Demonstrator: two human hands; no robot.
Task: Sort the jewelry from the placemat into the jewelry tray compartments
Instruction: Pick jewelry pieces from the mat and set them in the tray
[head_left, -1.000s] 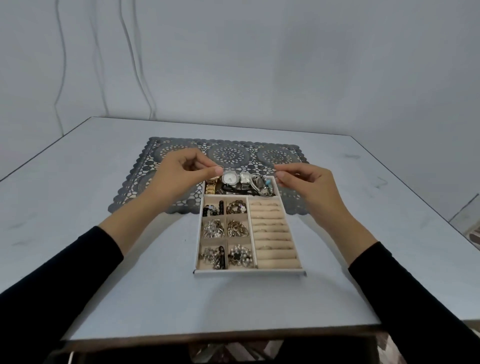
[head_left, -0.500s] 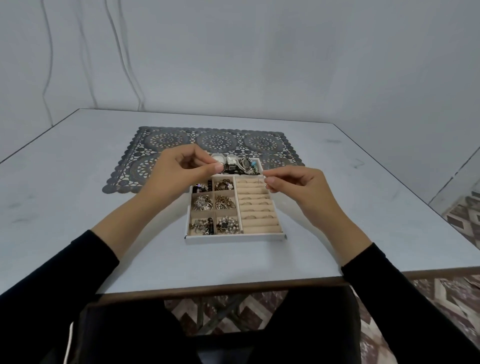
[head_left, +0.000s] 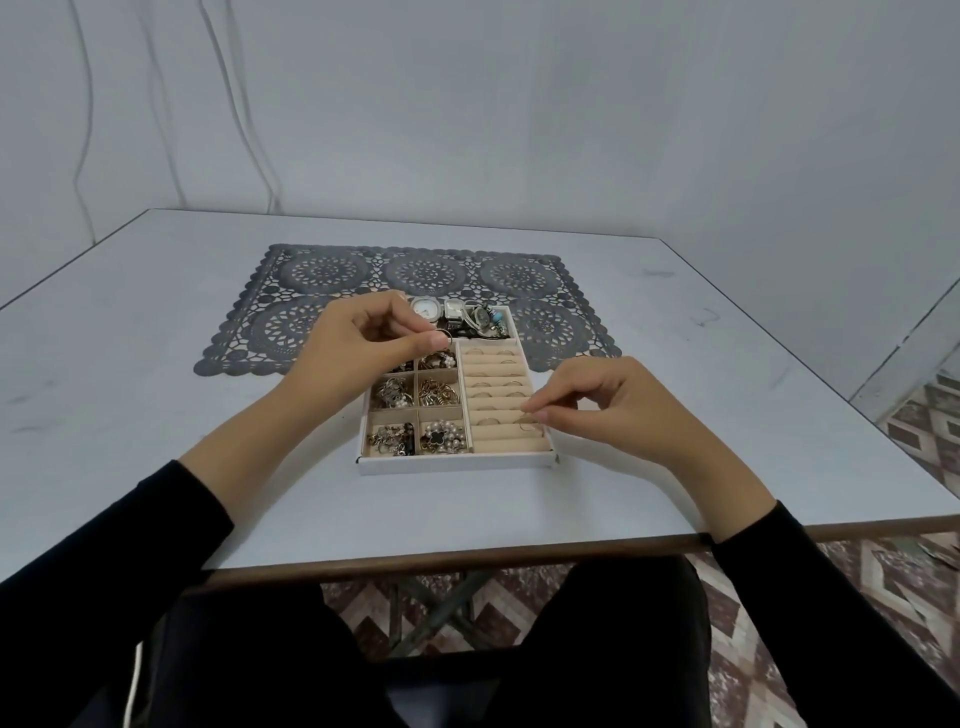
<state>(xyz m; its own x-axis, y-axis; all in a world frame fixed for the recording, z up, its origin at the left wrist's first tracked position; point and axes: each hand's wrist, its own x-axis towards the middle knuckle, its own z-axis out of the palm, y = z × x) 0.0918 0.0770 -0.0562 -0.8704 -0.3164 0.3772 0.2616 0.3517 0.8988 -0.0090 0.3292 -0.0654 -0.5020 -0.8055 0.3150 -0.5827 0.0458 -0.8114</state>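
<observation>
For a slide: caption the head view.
Left hand pinches a thin metal ring; right hand pinches a second ring over the white, beige-lined jewelry tray.

A pale table (head_left: 130, 338) stands over patterned floor tiles (head_left: 924, 431).

Jewelry tray (head_left: 457, 462) overlaps placemat's (head_left: 322, 275) near edge on table (head_left: 156, 322)

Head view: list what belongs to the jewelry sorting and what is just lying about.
Job in hand:
jewelry tray; placemat; left hand pinching the left ring; right hand pinching the right ring at the ring rolls; watches in the far compartment.

Lying about:
table; wall cables; patterned floor.
</observation>
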